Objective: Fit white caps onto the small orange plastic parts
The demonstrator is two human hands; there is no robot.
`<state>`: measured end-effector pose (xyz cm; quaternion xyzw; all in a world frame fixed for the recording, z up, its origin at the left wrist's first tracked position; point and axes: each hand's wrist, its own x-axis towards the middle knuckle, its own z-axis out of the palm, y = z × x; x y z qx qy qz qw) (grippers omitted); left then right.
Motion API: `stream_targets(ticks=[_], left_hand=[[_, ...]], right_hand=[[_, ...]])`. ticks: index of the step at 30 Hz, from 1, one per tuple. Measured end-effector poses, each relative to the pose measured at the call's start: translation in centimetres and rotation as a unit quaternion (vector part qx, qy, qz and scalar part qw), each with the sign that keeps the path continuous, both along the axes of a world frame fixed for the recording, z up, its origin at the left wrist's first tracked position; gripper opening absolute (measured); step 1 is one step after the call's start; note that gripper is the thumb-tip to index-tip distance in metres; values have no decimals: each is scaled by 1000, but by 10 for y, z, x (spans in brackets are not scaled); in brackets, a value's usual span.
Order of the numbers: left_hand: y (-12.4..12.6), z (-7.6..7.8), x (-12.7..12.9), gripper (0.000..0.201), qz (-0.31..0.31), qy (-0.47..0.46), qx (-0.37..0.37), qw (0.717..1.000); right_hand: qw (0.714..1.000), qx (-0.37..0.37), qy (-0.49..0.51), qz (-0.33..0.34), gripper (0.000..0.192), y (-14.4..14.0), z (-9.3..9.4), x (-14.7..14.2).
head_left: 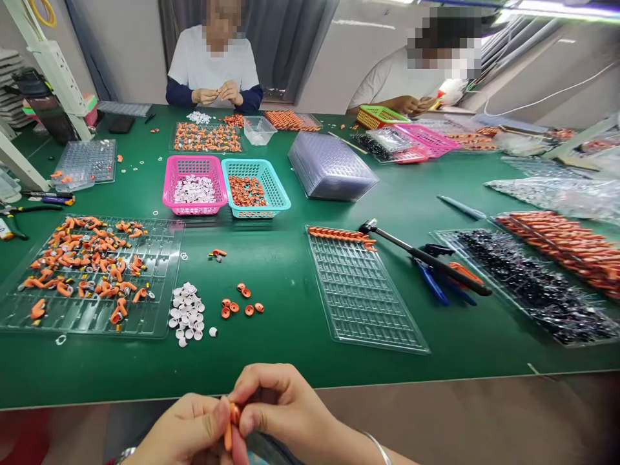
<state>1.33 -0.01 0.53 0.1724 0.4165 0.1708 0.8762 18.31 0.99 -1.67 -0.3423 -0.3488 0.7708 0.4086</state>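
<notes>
My left hand and my right hand meet below the near edge of the green table. Both pinch one small orange plastic part between thumbs and fingertips; most of it is hidden by the fingers. Just beyond on the table lie a pile of small white caps and several loose orange rings. A clear tray at the left holds many orange parts. A clear gridded tray to the right carries one row of orange parts along its far edge.
A pink basket with white caps and a teal basket with orange pieces stand mid-table. A black-handled tool and blue pliers lie at right beside trays of black and orange parts. Two people work at the far side.
</notes>
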Motion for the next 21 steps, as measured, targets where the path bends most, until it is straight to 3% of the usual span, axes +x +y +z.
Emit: stream_targets(ticks=[5, 9, 11, 13, 15, 17, 19, 21], left_hand=[[3, -7, 0, 66, -3, -5, -9, 1000], [4, -10, -5, 64, -6, 49, 84, 995], [5, -10, -9, 57, -19, 92, 163, 982], [6, -9, -14, 44, -43, 163, 292, 942], [8, -8, -18, 34, -75, 241, 437, 863], [9, -7, -20, 29, -97, 281, 524, 798], [9, -8, -21, 27, -107, 293, 561, 767], [8, -9, -20, 25, -109, 294, 574, 757]], right_hand=[[1000, -18, 21, -9, 26, -1, -8, -3], [998, 52, 18, -32, 21, -4, -7, 0], [994, 98, -5, -52, 21, -5, -6, 1], [989, 131, -27, -66, 19, -7, -6, 2], [988, 135, -29, -74, 18, -9, -8, 3], [990, 117, -17, -79, 16, -11, -9, 3], [992, 98, -5, -78, 17, -12, -10, 3], [992, 100, 3, -71, 18, -12, -11, 3]])
